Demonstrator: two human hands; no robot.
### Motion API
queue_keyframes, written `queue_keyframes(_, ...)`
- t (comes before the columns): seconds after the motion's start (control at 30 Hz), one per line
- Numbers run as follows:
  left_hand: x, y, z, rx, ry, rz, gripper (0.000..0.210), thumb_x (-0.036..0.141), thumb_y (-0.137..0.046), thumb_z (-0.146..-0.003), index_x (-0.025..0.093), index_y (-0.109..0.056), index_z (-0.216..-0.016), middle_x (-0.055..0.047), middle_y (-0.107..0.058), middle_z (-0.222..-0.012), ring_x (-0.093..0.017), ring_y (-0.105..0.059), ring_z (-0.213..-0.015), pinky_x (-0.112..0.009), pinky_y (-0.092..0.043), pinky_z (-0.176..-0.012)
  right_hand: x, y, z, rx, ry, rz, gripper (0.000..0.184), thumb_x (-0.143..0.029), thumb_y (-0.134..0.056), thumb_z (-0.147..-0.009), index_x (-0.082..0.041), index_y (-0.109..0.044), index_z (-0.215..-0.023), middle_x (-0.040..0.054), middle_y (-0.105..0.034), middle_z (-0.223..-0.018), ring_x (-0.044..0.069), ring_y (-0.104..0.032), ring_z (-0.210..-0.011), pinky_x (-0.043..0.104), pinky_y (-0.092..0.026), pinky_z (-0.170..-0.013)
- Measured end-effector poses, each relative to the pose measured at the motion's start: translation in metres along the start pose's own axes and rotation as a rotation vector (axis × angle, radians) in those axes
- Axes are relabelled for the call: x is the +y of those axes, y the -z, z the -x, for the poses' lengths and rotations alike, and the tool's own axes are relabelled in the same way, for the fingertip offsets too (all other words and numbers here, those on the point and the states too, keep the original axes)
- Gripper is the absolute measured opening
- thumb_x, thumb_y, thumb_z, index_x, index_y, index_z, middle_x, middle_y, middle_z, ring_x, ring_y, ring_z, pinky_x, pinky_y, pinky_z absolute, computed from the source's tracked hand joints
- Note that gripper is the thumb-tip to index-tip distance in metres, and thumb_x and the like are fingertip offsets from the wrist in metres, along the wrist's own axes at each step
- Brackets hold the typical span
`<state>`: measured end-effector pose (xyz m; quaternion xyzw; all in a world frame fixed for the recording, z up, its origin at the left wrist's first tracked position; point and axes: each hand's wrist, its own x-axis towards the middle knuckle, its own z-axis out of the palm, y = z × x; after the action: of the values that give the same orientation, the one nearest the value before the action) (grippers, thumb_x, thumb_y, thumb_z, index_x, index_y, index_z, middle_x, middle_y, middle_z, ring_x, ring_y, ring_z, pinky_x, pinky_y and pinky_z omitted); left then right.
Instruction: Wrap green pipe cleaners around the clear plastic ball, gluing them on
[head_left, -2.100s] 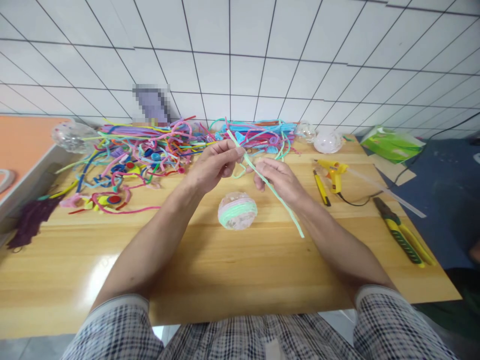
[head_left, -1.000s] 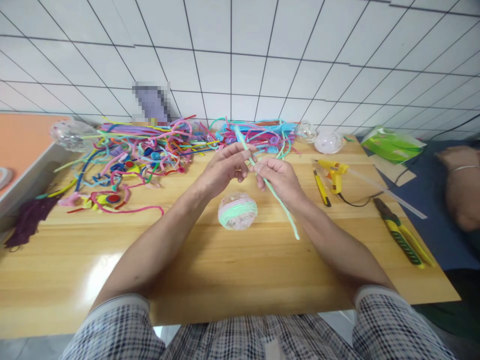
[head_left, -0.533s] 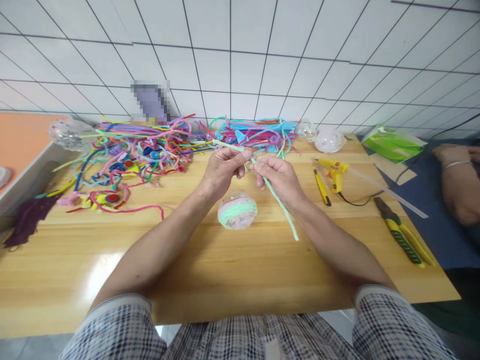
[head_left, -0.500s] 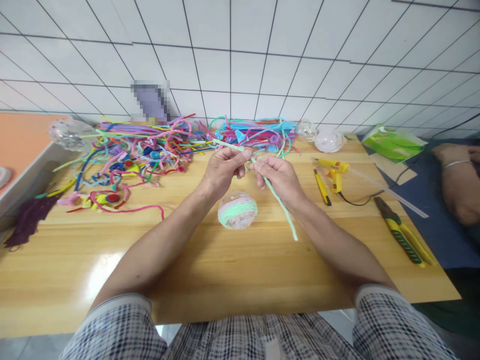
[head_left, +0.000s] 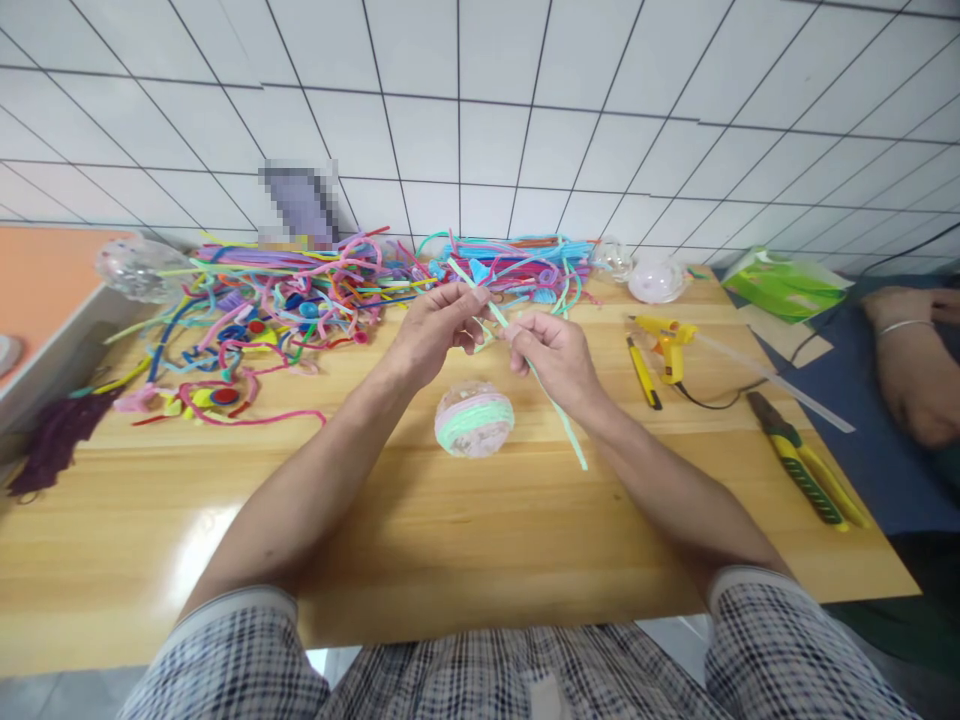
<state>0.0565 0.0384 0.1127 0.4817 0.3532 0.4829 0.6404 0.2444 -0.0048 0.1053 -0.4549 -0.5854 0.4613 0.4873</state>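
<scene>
Between my two hands runs a light green pipe cleaner [head_left: 564,425], its long end slanting down to the right. My left hand [head_left: 446,325] pinches it near its upper part, thumb against fingers. A short way to the right, my right hand [head_left: 553,355] is closed on the same pipe cleaner. Below them on the table rests a clear ball [head_left: 475,440] with lilac and light green bands round its middle; neither hand touches it.
Tangled pipe cleaners [head_left: 300,270] cover the back left, and bundled ones [head_left: 517,262] lie at the back. To the right are a glue gun [head_left: 667,340], a yellow cutter [head_left: 643,375], pliers [head_left: 806,470] and a clear ball [head_left: 657,280]. Another person's arm [head_left: 919,350] shows far right.
My left hand has shifted slightly left and down. The pipe cleaner's upper end now slants more steeply, and its lower end has risen a little. The banded ball stays put.
</scene>
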Motion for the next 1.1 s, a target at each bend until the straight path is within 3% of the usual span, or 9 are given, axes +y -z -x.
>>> queue_keyframes(0.27, -0.0059, 0.0044, -0.0041, -0.008, 0.013, 0.066, 0.043, 0.041, -0.104, -0.071, 0.015, -0.070, -0.079, 0.000, -0.078, -0.074, -0.009, -0.071, -0.052, -0.017, -0.053, -0.046, 0.0030, 0.0002, -0.0006, -0.014, 0.064, 0.050, 0.023, -0.045, -0.071, -0.092, -0.023, -0.069, -0.083, -0.0047, -0.067, -0.058, 0.011, -0.057, -0.052, 0.027, -0.047, -0.056)
queue_keyframes(0.5, -0.0038, 0.0026, -0.0040, 0.009, 0.075, 0.143, 0.026, 0.026, -0.094, -0.083, 0.015, -0.070, -0.079, 0.001, -0.078, -0.072, -0.009, -0.071, -0.049, -0.017, -0.053, -0.044, 0.0031, 0.0028, -0.0013, -0.039, 0.051, 0.033, 0.025, -0.046, -0.074, -0.094, -0.023, -0.073, -0.086, -0.0044, -0.068, -0.060, 0.012, -0.059, -0.054, 0.028, -0.049, -0.057)
queue_keyframes(0.7, -0.0019, -0.0009, -0.0016, 0.040, 0.102, 0.191, 0.019, 0.018, -0.087, -0.091, 0.014, -0.072, -0.082, 0.001, -0.079, -0.073, -0.009, -0.072, -0.051, -0.016, -0.052, -0.044, 0.0031, 0.0035, -0.0019, -0.029, 0.060, -0.017, 0.038, -0.058, -0.082, -0.093, -0.023, -0.071, -0.084, -0.0042, -0.069, -0.062, 0.012, -0.058, -0.055, 0.028, -0.049, -0.057)
queue_keyframes(0.87, -0.0018, 0.0011, -0.0035, 0.084, 0.084, 0.169, 0.025, 0.025, -0.090, -0.091, 0.015, -0.069, -0.082, 0.002, -0.079, -0.076, -0.008, -0.071, -0.050, -0.016, -0.052, -0.045, 0.0017, 0.0035, -0.0027, -0.050, 0.026, -0.071, 0.044, -0.066, -0.084, -0.090, -0.024, -0.072, -0.084, -0.0037, -0.069, -0.063, 0.012, -0.058, -0.057, 0.028, -0.050, -0.058)
queue_keyframes(1.1, -0.0014, -0.0004, -0.0009, 0.012, 0.068, 0.100, 0.042, 0.045, -0.100, -0.078, 0.018, -0.069, -0.088, 0.002, -0.079, -0.082, -0.010, -0.073, -0.055, -0.018, -0.054, -0.046, 0.0023, 0.0051, -0.0066, 0.001, -0.013, -0.044, 0.023, -0.044, -0.079, -0.087, -0.024, -0.072, -0.079, -0.0044, -0.066, -0.059, 0.012, -0.056, -0.055, 0.028, -0.049, -0.058)
